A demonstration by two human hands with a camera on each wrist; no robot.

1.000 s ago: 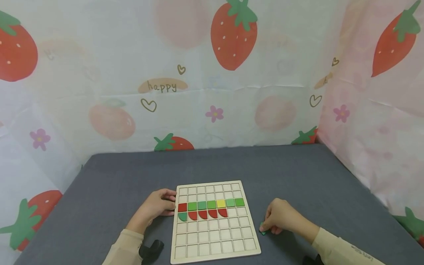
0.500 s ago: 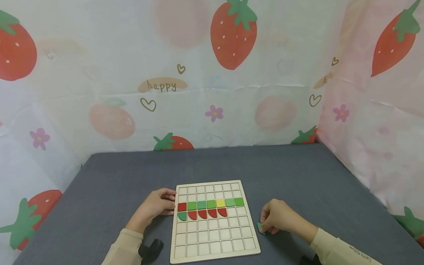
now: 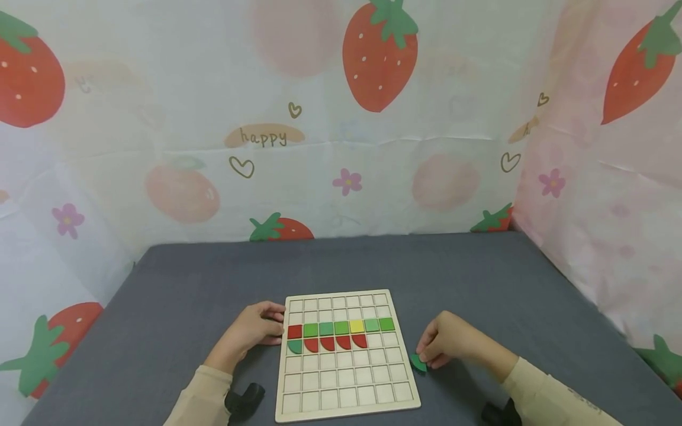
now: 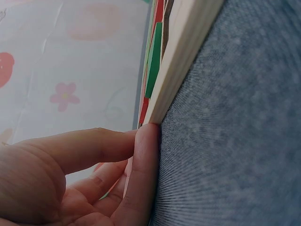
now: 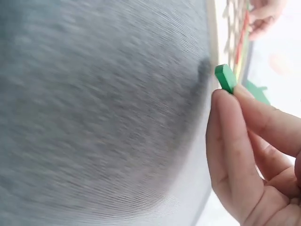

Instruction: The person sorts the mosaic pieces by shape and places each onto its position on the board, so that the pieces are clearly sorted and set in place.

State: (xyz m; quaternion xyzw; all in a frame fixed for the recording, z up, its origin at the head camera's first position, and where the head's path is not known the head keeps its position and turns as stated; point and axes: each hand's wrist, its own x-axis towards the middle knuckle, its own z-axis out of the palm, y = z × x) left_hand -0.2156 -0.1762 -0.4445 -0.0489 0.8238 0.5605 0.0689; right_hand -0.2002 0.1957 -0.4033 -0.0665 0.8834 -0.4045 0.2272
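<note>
A pale wooden grid board point(image 3: 348, 415) lies on the table. My left hand point(image 3: 250, 331) rests against its left edge, and in the left wrist view the fingertips touch the board's side wall point(image 4: 175, 77). To the right of the board, my right hand point(image 3: 453, 338) pinches a green quarter-circle tile point(image 3: 418, 363) between thumb and fingers. The right wrist view shows this tile point(image 5: 225, 79) edge-on, sticking out past the fingertips near the board's rim. A row of coloured squares point(image 3: 341, 328) crosses the board, with one green and several red quarter-circle tiles point(image 3: 327, 344) under it.
Dark grey cloth point(image 3: 213, 278) covers the table. Behind it and at the sides hangs a white curtain point(image 3: 373, 207) with strawberry prints. A black wrist mount point(image 3: 245, 402) sits below the left hand, and another black mount point(image 3: 501, 413) is under the right sleeve.
My right hand has shifted slightly up and left with the green tile, which now shows more of its face past the fingertips. The left hand stays at the board's edge.
</note>
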